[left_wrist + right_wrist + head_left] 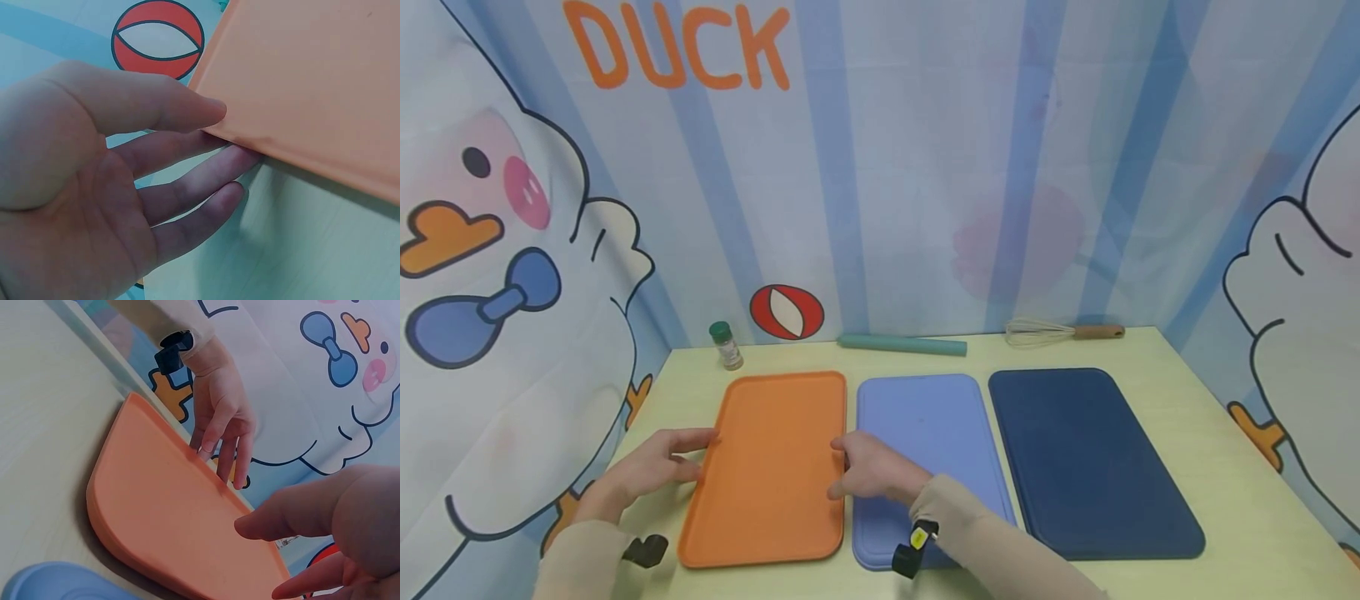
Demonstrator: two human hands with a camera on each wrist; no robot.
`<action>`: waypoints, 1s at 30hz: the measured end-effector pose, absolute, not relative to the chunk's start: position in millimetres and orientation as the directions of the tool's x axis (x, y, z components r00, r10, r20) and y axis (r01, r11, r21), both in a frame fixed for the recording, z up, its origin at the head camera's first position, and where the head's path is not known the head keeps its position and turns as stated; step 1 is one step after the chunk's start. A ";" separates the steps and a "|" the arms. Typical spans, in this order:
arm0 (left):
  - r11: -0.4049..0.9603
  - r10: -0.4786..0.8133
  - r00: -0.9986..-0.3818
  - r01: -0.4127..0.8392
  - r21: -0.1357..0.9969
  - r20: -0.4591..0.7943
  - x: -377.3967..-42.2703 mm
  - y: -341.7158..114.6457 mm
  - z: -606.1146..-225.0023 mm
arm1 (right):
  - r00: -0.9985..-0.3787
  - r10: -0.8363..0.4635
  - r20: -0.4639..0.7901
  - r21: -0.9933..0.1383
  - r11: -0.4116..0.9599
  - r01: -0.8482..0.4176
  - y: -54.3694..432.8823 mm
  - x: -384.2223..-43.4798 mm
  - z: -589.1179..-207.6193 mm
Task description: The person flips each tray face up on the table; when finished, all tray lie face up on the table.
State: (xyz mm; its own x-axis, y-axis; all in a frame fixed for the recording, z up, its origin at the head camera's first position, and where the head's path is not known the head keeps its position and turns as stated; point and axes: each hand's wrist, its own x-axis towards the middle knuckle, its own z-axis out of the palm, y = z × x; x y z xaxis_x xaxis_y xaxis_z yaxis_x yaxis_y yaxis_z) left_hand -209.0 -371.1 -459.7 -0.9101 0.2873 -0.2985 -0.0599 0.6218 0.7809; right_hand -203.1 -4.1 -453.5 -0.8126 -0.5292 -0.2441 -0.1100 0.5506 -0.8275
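Note:
An orange tray lies at the left of the table. My left hand is at its left edge. In the left wrist view the thumb reaches over the rim, and the other fingers sit under and against it, pinching the edge. My right hand is at the tray's right edge, above the light blue tray. Its fingers are spread apart and the tips overlap the orange rim. In the right wrist view its thumb extends over the orange surface.
A dark blue tray lies on the right. Along the back stand or lie a green-capped spice jar, a teal stick and a whisk. A printed duck curtain rises behind the pale yellow table.

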 end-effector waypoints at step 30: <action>0.631 0.370 -0.895 0.045 0.775 -0.249 -210.0 -364.5 -454.5 | -0.788 -0.574 -0.223 -0.854 0.504 -0.125 10.6 -208.0 -455.4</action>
